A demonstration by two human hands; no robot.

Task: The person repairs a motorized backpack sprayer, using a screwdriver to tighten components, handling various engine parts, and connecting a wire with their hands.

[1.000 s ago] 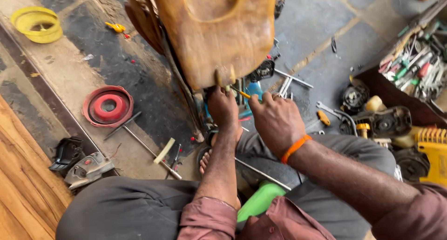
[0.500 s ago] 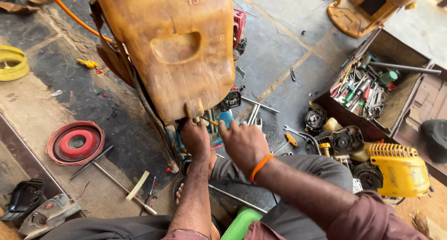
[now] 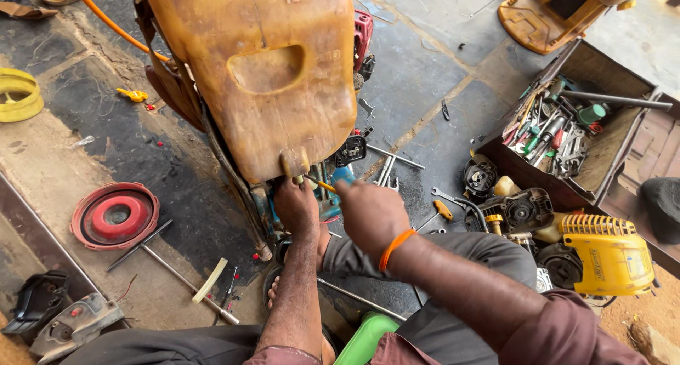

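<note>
A big, stained yellow tank (image 3: 258,67) fills the upper middle of the view, its lower corner ending in a small spout (image 3: 295,162) right above both hands. The left hand (image 3: 296,206) sits just under that spout, fingers curled up against the machine parts there; what exactly it grips is hidden. The right hand (image 3: 370,213), with an orange band (image 3: 394,247) on its wrist, is closed around a thin yellow-handled tool (image 3: 320,184) whose tip points toward the spout, between the two hands. Behind the fingers a blue part (image 3: 343,175) of the machine shows. Below the hands are the person's grey trousers, a bare foot (image 3: 278,294) and a green stool (image 3: 363,340). Left of the left hand a red round cover (image 3: 115,215) lies on the floor, with a long metal rod (image 3: 185,283) and a pale stick (image 3: 210,280) nearer the knee. Further left lies a yellow ring (image 3: 18,94). Right of the right hand lie a wrench (image 3: 451,198), black engine parts (image 3: 520,210) and a yellow engine (image 3: 609,244), and beyond them an open wooden box of tools (image 3: 567,128).
</note>
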